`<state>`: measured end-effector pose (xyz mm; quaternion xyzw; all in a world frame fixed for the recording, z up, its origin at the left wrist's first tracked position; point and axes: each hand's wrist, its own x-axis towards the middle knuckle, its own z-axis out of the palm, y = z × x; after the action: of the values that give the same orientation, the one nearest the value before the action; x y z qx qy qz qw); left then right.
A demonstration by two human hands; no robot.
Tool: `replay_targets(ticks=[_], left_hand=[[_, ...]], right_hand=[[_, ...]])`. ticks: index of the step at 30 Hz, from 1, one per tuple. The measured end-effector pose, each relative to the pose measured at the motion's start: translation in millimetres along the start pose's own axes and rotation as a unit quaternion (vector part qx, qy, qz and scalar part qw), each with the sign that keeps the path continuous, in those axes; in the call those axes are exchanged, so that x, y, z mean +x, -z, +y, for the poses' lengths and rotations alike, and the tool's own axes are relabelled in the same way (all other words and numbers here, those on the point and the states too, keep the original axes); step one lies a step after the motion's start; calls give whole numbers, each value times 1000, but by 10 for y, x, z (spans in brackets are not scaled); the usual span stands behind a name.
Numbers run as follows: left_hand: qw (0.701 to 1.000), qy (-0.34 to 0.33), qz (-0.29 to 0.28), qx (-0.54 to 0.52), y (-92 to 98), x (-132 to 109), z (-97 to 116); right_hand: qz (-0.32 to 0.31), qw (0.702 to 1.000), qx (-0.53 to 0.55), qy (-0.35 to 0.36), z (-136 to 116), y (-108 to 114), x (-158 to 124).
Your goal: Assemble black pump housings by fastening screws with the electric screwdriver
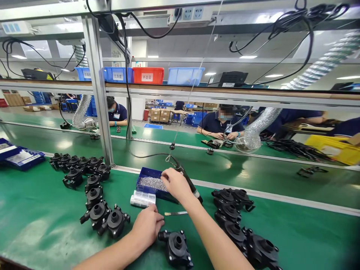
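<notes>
My right hand [176, 184] reaches over a blue bin [165, 195] of small silvery screws [153, 182], its fingertips pinched together at the screws; anything between them is too small to make out. Near the bin's front, my left hand [148, 225] rests low over the mat with fingers curled together, and their contents are hidden. Just ahead of it lies a clear plastic-wrapped roll [143, 199]. A black pump housing [177, 247] with a round port sits between my forearms. Behind my right hand an electric screwdriver [191, 186] leans, hung from a wire.
Several black housings [97, 213] stand in rows at left, and more housings [234, 228] at right. A thin brush [176, 213] lies on the green mat [36, 210]. Blue boxes [22, 157] are far left. A metal post [98, 90] rises behind; co-workers [221, 122] sit across.
</notes>
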<state>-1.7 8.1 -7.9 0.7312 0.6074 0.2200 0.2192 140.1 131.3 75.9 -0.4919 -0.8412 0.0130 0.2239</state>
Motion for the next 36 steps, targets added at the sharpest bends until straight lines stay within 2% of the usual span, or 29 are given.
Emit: replay_targets(ticks=[3, 5, 9, 12, 16, 20, 22, 25, 27, 32, 34, 36], left_hand=[[1000, 22, -3, -15, 10, 51, -16], [998, 43, -9, -34, 20, 66, -26], [989, 66, -29, -128, 41, 14, -27], [959, 121, -91, -238, 46, -60, 12], [887, 209, -195, -361, 64, -124, 90], [831, 227, -243, -446, 116, -137, 118], [812, 229, -253, -473, 124, -138, 110], [802, 234, -253, -488, 103, -149, 87], [809, 235, -239, -483, 89, -162, 72], [833, 208, -228, -459, 143, -192, 71], [824, 212, -233, -470, 185, -197, 90], [802, 235, -238, -494, 218, -199, 115]], right_hand=[[-117, 992, -31, -49, 0, -218, 189], [-166, 981, -49, -89, 37, -334, 284], [-193, 973, -55, -116, 99, -400, 314], [-152, 983, -33, -100, 113, -319, 223], [-49, 997, 28, -55, 51, -120, -70], [11, 994, 106, -11, -131, 63, -653], [42, 977, 208, 16, -236, 108, -985], [63, 942, 327, 46, -360, 94, -1357], [56, 937, 341, 47, -404, 48, -1474], [67, 936, 344, 34, -422, -32, -1491], [85, 936, 338, 46, -421, -34, -1487], [104, 938, 325, 59, -422, -35, -1499]])
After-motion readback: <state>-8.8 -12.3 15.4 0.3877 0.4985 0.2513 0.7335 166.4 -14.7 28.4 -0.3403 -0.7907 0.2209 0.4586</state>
